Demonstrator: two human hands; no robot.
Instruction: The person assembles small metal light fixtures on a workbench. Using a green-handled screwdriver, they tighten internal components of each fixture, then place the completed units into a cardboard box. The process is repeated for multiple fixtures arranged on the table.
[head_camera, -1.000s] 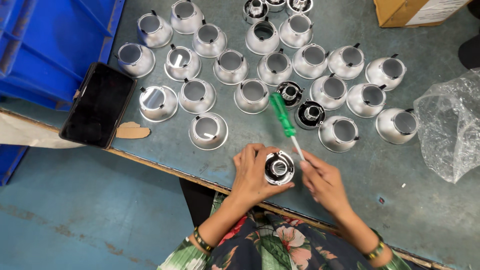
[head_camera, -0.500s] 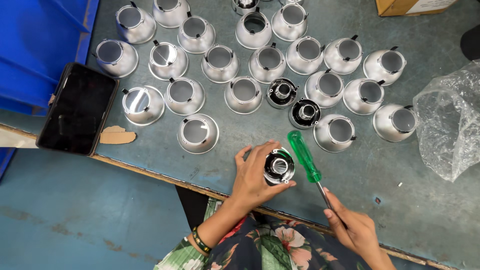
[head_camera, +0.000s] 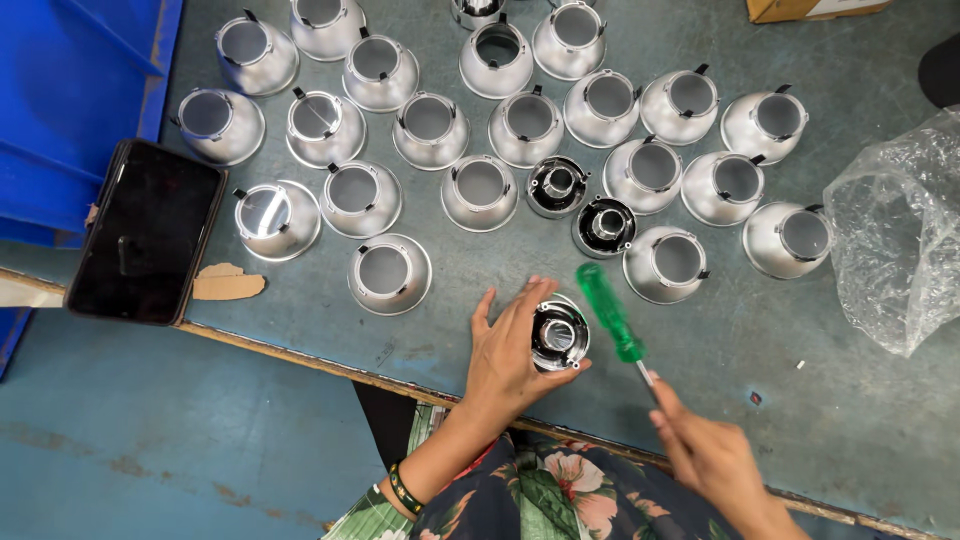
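Looking down from my head camera, a brown cardboard box (head_camera: 815, 8) sits cut off at the frame's one o'clock corner, a pale label on its side, and a crumpled clear plastic bag (head_camera: 900, 230) lies at three o'clock on the grey-green counter (head_camera: 760, 340). A torn scrap of brown card (head_camera: 228, 283) rests at nine o'clock beside a black phone (head_camera: 148, 232), with a blue crate (head_camera: 70, 90) at ten o'clock. My left hand (head_camera: 510, 345) is near the counter's front edge, just below centre, its fingers (head_camera: 530, 297) curled around a silver lamp housing (head_camera: 558, 335) and gripping its rim; the housing's round opening faces straight up at me, so its axis stands upright. My right hand (head_camera: 715, 460), at five o'clock, has its fingers closed on the metal shaft of a green-handled screwdriver (head_camera: 610, 313). The tool's long axis runs from five o'clock up to eleven o'clock, handle end farthest from me, just beside the housing. Rows of silver reflector cups (head_camera: 480, 192) fill the counter from ten to two o'clock, two darker housings (head_camera: 604, 226) among them. Compared with half a second ago, the screwdriver has stayed tilted the same way but my right hand has slid in closer to the housing, and a second ago the tool stood beyond it.
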